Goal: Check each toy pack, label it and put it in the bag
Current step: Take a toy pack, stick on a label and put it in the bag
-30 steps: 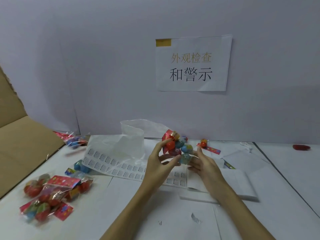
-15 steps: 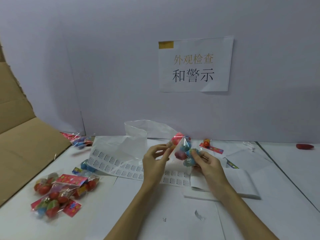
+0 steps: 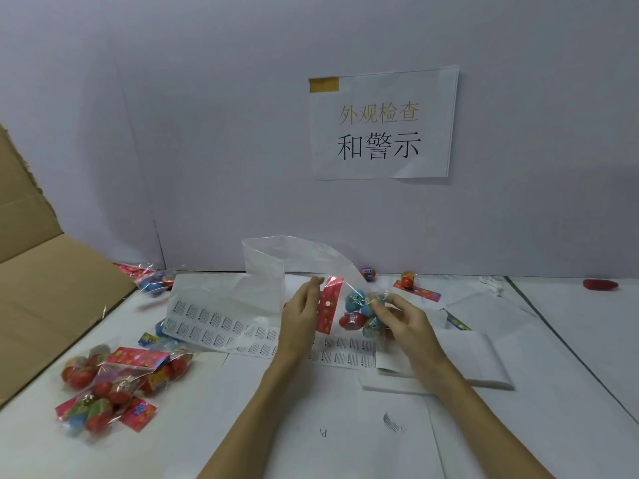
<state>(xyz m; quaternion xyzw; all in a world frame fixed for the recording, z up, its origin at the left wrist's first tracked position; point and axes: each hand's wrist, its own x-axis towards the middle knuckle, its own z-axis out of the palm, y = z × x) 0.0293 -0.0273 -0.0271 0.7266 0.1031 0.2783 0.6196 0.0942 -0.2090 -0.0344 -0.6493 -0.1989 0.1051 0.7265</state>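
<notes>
Both hands hold one clear toy pack (image 3: 358,311) of blue and red balls just above the table's middle. My left hand (image 3: 302,314) pinches its red header card, which stands upright. My right hand (image 3: 401,316) grips the ball end from the right. Under the pack lies a sheet of small printed labels (image 3: 221,323). Behind it a clear plastic bag (image 3: 276,261) stands open and crumpled against the wall.
Several more toy packs (image 3: 114,382) are piled at the front left, and one pack (image 3: 155,281) lies by the wall. A cardboard flap (image 3: 45,285) lines the left edge. Loose toys (image 3: 408,280) and white paper sheets (image 3: 477,357) lie to the right, a red object (image 3: 600,284) far right.
The pack has been turned in my hands: its red header now stands upright at my left fingers and the balls have shifted to the right hand. Both hands sit slightly lower.
</notes>
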